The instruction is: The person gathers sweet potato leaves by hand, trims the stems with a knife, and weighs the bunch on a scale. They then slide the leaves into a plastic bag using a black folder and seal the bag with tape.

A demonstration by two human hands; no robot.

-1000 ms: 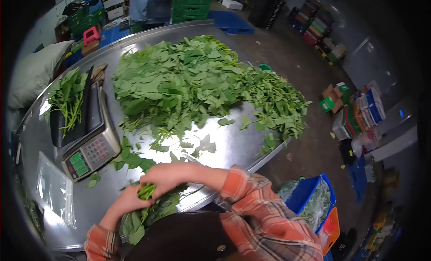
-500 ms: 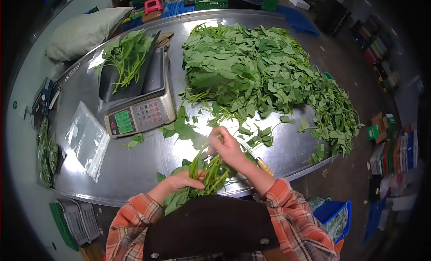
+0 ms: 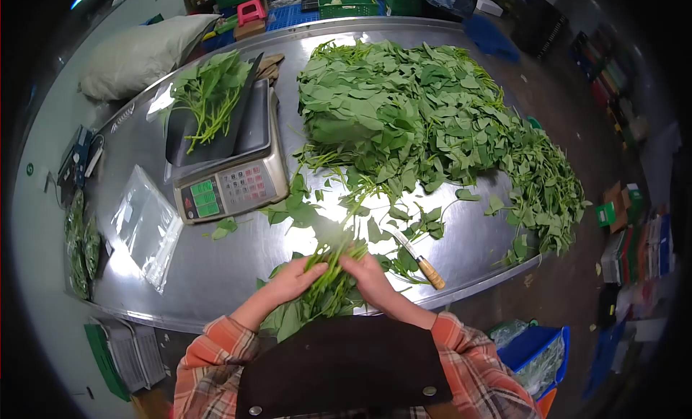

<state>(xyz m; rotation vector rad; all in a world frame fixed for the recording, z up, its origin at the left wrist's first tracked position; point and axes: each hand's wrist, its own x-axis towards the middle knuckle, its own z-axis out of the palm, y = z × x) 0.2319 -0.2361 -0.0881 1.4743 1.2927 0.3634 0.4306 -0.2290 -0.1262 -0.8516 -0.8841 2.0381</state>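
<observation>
Both hands [image 3: 328,282] clasped round leafy bunch [image 3: 326,285] between them; grip seemingly firm, knife [image 3: 417,258] beside.

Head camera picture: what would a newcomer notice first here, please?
First, the big heap of green leaves that covers the far right of the steel table. Next, at the near edge, the left hand and right hand close around a bunch of leafy stems. A knife lies just right of them, and a scale stands at the left.
</observation>
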